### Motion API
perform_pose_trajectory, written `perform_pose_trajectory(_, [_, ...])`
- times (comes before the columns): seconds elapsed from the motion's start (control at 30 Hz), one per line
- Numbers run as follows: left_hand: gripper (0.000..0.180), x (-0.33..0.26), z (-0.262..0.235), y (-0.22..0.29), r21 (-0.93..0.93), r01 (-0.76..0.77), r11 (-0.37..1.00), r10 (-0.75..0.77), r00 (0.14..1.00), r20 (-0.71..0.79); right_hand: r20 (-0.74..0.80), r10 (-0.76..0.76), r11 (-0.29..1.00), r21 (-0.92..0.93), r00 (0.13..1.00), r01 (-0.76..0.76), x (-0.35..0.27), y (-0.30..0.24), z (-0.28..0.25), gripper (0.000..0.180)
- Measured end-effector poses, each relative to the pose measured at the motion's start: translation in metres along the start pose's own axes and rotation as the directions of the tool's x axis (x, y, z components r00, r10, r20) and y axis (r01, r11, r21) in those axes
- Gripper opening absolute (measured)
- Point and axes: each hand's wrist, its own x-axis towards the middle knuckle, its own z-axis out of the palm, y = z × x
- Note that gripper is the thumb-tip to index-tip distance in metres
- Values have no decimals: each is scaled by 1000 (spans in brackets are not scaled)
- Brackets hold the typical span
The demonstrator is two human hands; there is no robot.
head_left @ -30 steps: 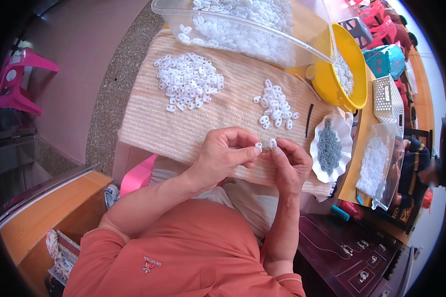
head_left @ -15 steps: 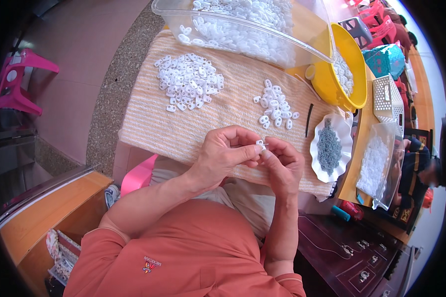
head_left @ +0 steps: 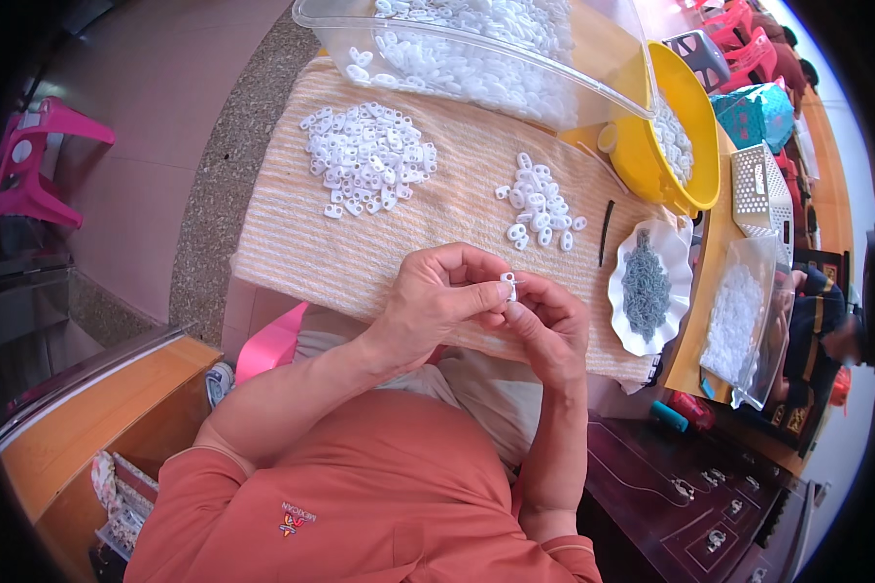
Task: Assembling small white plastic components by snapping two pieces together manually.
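Above the near edge of the cloth, my left hand (head_left: 449, 296) pinches a small white plastic piece (head_left: 507, 281) with a hole in it, between thumb and fingertips. My right hand (head_left: 551, 325) meets it from the other side, its fingers closed. A small thin metal piece (head_left: 519, 283) shows between the white piece and my right fingertips; its exact shape is too small to tell. Beyond my hands lie a small heap of white pieces (head_left: 540, 199) and, to the left, a larger heap of similar pieces (head_left: 367, 160).
A wavy white dish (head_left: 620, 282) of small grey metal parts (head_left: 646, 282) stands right, near a black strip (head_left: 607, 233). Behind are a clear bin (head_left: 476, 31) of white pieces and a yellow basin (head_left: 702, 189). Another person's dark sleeve (head_left: 819, 321) appears far right beside a clear tray (head_left: 749, 379).
The white piece has turned more upright in my left fingers, showing its hole. My right hand has shifted slightly left. The heaps keep their shape.
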Motion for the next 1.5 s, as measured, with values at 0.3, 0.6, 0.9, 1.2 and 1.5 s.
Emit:
perform_pose_trajectory(0.3, [19, 0, 0, 2, 46, -1, 999, 2, 1000, -23, -140, -85, 991, -110, 987, 70, -2, 6, -12, 34])
perform_pose_trajectory(0.6, [19, 1, -1, -1, 110, -24, 994, 28, 999, -36, -132, -238, 916, -360, 962, 178, -1, 15, -23, 34])
perform_pose_trajectory(0.9, [19, 1, -2, -1, 147, -17, 989, 22, 999, -27, -186, -202, 927, -352, 962, 127, -1, 13, -15, 32])
perform_pose_trajectory(1.2, [18, 1, -2, -2, 183, -21, 983, 25, 999, -20, -117, -289, 850, -488, 950, 198, 1, 9, -13, 32])
perform_pose_trajectory(1.5, [17, 1, -1, -2, 173, -18, 985, 21, 1000, -16, -17, -288, 884, -389, 957, 259, 0, 7, -15, 33])
